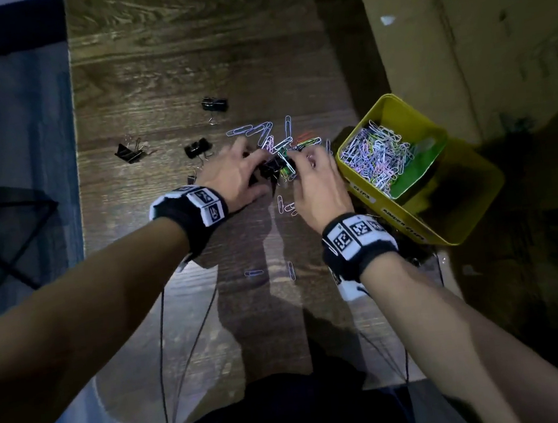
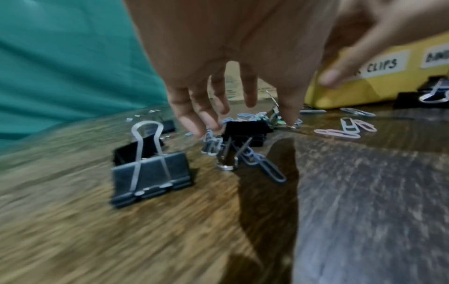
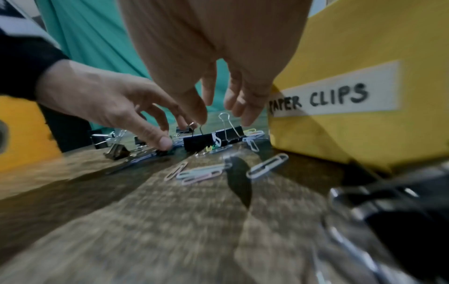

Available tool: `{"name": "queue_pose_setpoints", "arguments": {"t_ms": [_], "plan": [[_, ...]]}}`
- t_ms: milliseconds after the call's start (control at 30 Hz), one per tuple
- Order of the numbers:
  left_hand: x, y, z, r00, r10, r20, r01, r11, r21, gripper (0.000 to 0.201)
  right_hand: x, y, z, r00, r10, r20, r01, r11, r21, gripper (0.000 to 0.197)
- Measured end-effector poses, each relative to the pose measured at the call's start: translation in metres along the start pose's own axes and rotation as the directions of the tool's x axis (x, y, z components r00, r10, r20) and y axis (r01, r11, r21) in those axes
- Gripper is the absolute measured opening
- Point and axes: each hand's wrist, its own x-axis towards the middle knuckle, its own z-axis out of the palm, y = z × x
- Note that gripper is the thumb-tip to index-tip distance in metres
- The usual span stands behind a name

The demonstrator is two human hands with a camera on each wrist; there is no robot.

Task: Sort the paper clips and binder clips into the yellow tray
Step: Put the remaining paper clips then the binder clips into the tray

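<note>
Both hands work at frame centre of the head view: the left hand (image 1: 235, 172) has its fingers (image 2: 194, 123) spread and relaxed over a black binder clip (image 1: 271, 168), while the right hand (image 1: 316, 186) hovers, fingers apart, gripping nothing. The clip lies on the counter (image 1: 161, 86) among loose paper clips (image 1: 273, 136), left of the yellow tray (image 1: 444, 225), long axis roughly left-right, wire handles up. Risk: tangled paper clips may lift with it and land in the wrong compartment.

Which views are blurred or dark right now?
Head view: dim and shadowed at the edges, yet the yellow tray and pile stay sharp. Left wrist view: table smeared, left hand soft. Right wrist view: foreground blurred, paper-clips label readable.
</note>
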Motion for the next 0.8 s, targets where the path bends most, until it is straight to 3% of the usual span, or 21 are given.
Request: {"name": "queue_pose_setpoints", "arguments": {"t_ms": [67,133,367,500,633,800], "plan": [[0.004,0.006,0.003,0.999,-0.023,0.025,0.024,0.999,-0.03,0.062,0.019,-0.003,-0.002,0.995,0.062,0.074,-0.06,0.998,-0.034,0.072],[0.008,0.014,0.005,0.997,-0.068,0.04,0.068,0.997,-0.02,0.057,0.033,-0.001,0.003,0.983,0.11,0.148,-0.101,0.993,-0.066,0.075],[0.009,0.019,0.013,0.998,-0.066,0.007,0.067,0.992,-0.103,0.034,0.036,0.007,0.015,0.997,0.074,-0.009,-0.074,0.992,-0.104,0.028],[-0.005,0.013,0.017,0.999,-0.018,-0.045,0.01,0.984,-0.178,0.03,0.023,0.006,0.013,0.997,0.056,-0.059,-0.059,0.997,-0.052,0.024],[-0.023,0.003,0.016,0.977,0.045,-0.209,-0.099,0.962,-0.253,0.021,-0.005,-0.003,0.0,0.994,0.032,-0.104,-0.033,0.999,-0.006,0.02],[-0.072,-0.018,0.017,0.952,0.087,-0.294,-0.162,0.957,-0.24,0.021,-0.06,0.011,-0.014,0.989,0.145,0.035,-0.143,0.988,-0.052,0.023]]}}
